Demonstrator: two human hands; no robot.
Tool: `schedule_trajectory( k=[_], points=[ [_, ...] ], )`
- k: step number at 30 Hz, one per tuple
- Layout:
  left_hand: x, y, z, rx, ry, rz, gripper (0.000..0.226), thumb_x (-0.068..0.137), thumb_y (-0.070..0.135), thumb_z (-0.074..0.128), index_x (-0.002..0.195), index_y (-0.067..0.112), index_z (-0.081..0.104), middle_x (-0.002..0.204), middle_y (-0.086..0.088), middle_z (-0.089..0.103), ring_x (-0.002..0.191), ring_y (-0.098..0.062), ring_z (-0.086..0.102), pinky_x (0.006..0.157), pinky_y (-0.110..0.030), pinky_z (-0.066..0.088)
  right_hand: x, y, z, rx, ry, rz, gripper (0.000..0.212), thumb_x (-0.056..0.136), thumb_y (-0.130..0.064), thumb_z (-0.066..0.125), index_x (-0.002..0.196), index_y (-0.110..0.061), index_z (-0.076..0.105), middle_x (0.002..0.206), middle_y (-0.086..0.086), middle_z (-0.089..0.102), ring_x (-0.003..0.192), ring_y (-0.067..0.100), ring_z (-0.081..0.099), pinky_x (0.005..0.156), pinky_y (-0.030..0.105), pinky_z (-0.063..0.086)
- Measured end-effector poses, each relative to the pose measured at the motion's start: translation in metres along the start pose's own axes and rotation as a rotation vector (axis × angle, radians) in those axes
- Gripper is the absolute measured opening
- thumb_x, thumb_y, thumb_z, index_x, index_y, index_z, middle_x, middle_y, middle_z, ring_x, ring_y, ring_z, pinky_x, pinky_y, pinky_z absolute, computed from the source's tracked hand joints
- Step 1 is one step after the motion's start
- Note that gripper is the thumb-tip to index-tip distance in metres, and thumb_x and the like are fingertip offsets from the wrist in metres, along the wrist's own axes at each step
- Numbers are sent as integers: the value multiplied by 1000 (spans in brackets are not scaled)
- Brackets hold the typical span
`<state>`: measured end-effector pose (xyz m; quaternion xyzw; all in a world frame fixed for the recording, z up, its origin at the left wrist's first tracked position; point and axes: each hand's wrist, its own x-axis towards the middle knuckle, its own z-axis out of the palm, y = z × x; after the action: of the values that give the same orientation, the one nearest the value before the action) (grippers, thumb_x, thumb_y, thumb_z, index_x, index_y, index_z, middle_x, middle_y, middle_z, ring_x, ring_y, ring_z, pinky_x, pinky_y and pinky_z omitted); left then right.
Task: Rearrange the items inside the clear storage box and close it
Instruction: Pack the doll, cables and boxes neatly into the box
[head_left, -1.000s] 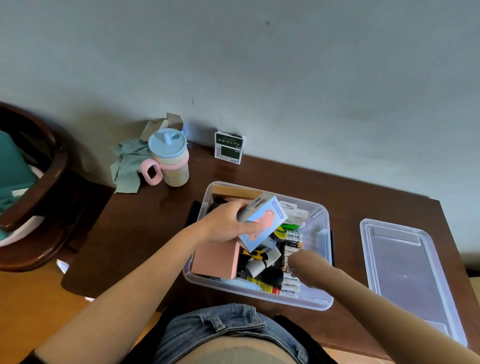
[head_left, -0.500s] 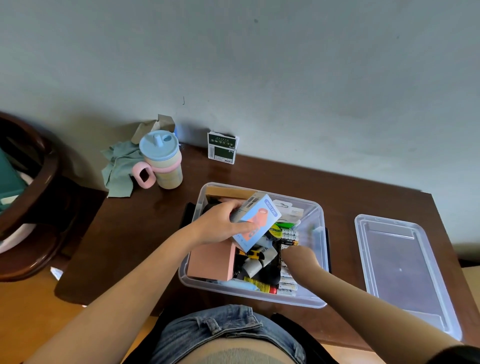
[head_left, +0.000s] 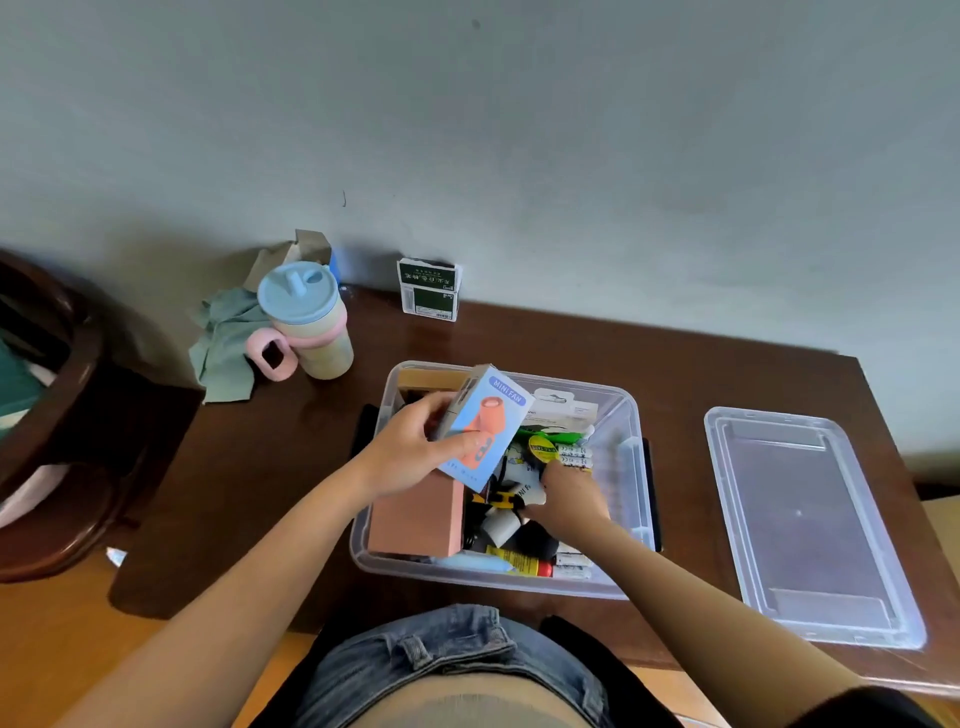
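On the far left of the wooden table (head_left: 249, 467) a green cloth (head_left: 223, 348) lies crumpled beside the sippy cup (head_left: 306, 322) with its blue lid and pink handle, and a small green-and-white carton (head_left: 428, 291) stands against the wall. The clear storage box (head_left: 631, 467) sits in the middle, uncovered. My left hand (head_left: 410, 452) grips the blue mini fan box (head_left: 480, 426), tilted over the box's left half above a pink block (head_left: 415, 525); it now stands a little steeper than half a second ago. My right hand (head_left: 569, 499) has pushed further in among the clutter, toward the yellow tape roll (head_left: 543, 449) and the batteries (head_left: 576, 457); its fingers are hidden, so I cannot tell their grip. The clear lid (head_left: 810, 525) lies flat at the right, well apart from the box.
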<state>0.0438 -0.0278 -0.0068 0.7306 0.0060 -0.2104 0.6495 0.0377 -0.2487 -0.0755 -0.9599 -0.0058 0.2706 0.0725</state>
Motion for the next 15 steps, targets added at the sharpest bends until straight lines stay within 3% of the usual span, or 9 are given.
schedule_trajectory(
  k=[2, 4, 7, 9, 12, 15],
  points=[
    [-2, 0, -1, -19, 43, 22, 44, 74, 32, 77, 112, 20, 59, 101, 10, 70, 91, -6, 68, 71, -18, 53, 1, -6, 1, 111, -27, 50, 45, 78, -48, 71, 88, -13, 45, 71, -2, 47, 71, 19, 49, 47, 25, 30],
    [-3, 0, -3, -63, 89, 45, 39, 74, 29, 78, 108, 19, 61, 100, 8, 69, 91, -7, 69, 69, -18, 54, 1, -7, 2, 196, -61, 55, 39, 78, -42, 72, 87, -14, 47, 75, -1, 51, 73, 19, 50, 49, 24, 32],
    [-2, 1, -7, -105, 151, 82, 39, 77, 23, 77, 111, 16, 60, 108, 3, 65, 96, -12, 68, 73, -22, 55, 0, 2, 1, 316, -113, 13, 27, 82, -23, 67, 105, -11, 58, 103, 3, 65, 94, 21, 59, 75, 31, 51],
    [-1, 1, -10, -150, 175, 92, 38, 78, 19, 76, 112, 15, 60, 109, 1, 66, 99, -15, 68, 74, -24, 56, -1, 11, -1, 396, -137, -6, 26, 85, -14, 61, 112, -11, 61, 110, 4, 66, 99, 20, 61, 86, 35, 53],
    [-1, 2, -12, -209, 213, 83, 33, 78, 18, 72, 107, 22, 59, 103, 6, 71, 97, -13, 68, 68, -19, 55, -1, 19, -9, 431, 38, 43, 24, 92, -12, 49, 111, -15, 62, 108, 2, 68, 93, 19, 62, 80, 33, 52],
    [-2, -1, -11, -209, 233, 85, 35, 77, 18, 71, 108, 26, 58, 101, 13, 71, 96, -8, 68, 67, -18, 55, 7, 19, -20, 405, 132, 30, 39, 90, -2, 42, 124, -15, 56, 120, 3, 64, 106, 24, 60, 84, 33, 50]
  ],
)
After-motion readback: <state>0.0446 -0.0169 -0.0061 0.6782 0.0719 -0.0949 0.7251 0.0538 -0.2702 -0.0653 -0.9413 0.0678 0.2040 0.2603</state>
